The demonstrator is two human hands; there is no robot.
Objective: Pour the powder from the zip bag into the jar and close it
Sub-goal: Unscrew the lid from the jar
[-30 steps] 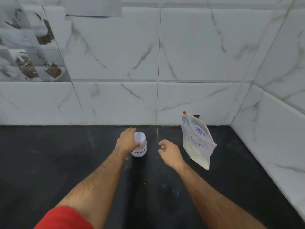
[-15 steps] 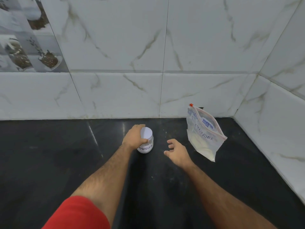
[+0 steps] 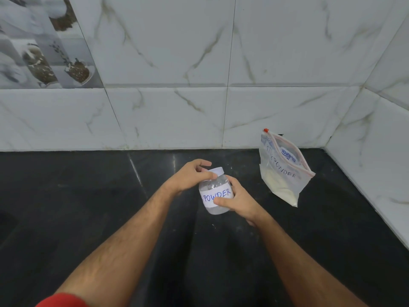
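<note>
A small clear jar (image 3: 215,196) with a white label reading POWDER and a white lid (image 3: 218,171) is held above the black counter, tilted toward me. My left hand (image 3: 189,178) grips its upper part at the lid. My right hand (image 3: 235,199) wraps the jar's body from the right. A clear zip bag (image 3: 282,173) marked POWDER stands upright to the right, near the wall corner, with pale powder in its bottom and a red slider at its top left. Neither hand touches the bag.
The black counter (image 3: 88,207) runs to a white marble-tiled back wall (image 3: 177,118) and a side wall (image 3: 376,162) on the right. A decorated tile is at the upper left.
The jar has been lifted off the counter and tilted toward me. My right hand, open and free before, has closed on the jar's body. The bag has not moved.
</note>
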